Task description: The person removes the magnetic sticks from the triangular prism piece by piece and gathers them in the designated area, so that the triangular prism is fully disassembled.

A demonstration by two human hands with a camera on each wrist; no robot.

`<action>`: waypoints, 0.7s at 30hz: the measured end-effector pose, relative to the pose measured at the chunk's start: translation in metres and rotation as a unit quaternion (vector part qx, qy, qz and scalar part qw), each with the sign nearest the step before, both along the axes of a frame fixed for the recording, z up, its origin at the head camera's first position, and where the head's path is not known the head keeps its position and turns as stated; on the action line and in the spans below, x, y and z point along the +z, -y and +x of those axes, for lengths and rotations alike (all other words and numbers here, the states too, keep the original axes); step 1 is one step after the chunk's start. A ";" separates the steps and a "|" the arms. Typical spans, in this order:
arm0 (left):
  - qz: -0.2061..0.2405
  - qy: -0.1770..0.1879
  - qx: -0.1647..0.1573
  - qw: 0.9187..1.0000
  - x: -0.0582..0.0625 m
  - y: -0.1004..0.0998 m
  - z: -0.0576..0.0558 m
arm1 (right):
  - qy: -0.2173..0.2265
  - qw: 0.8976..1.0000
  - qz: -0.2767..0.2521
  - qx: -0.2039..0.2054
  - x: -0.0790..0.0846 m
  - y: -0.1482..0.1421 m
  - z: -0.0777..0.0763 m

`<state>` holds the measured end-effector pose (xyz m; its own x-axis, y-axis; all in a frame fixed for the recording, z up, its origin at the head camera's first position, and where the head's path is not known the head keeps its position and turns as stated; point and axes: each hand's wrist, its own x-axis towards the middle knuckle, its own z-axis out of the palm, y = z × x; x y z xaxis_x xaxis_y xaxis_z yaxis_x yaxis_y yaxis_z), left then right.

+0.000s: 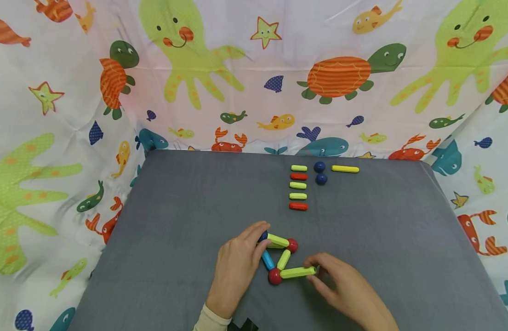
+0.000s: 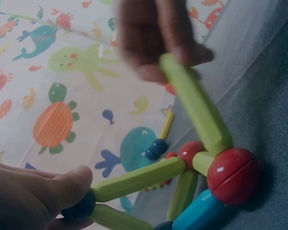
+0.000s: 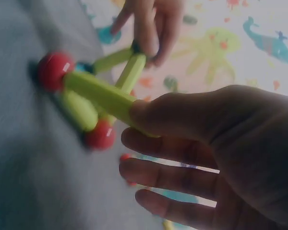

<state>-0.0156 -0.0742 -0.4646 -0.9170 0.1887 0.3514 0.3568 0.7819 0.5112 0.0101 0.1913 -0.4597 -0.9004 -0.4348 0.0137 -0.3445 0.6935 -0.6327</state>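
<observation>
My left hand (image 1: 239,264) pinches a dark blue ball (image 2: 79,208) at one corner of a small frame built of rods and balls. Light green rods run from that ball, one reaching a red ball (image 1: 293,245). On the grey surface, a light blue rod (image 1: 268,260) and a short green rod (image 1: 283,259) meet a nearer red ball (image 1: 275,276). Another green rod (image 1: 298,272) sticks out from this nearer ball. Its free end is between the thumb and index finger of my right hand (image 1: 349,287), whose other fingers are spread in the right wrist view.
Beyond the frame, several short green and red rods (image 1: 298,185) lie in a column. Beside them are two dark blue balls (image 1: 321,179) and a yellow rod (image 1: 345,169). A printed cloth (image 1: 245,59) hangs behind and at both sides of the grey table (image 1: 187,197).
</observation>
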 end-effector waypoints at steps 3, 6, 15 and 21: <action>-0.002 0.004 0.002 1.000 0.000 -0.001 0.000 | 0.006 1.000 0.018 -0.012 -0.010 -0.007 0.002; -0.002 0.006 0.001 1.000 0.000 -0.002 0.000 | -0.007 0.999 0.037 -0.013 -0.020 -0.007 0.003; -0.001 -0.011 0.003 1.000 -0.002 -0.001 0.000 | -0.043 0.996 0.065 0.034 -0.035 0.028 0.000; 0.001 -0.008 0.001 1.000 -0.002 -0.001 0.000 | -0.038 0.996 0.081 0.030 -0.039 0.043 0.002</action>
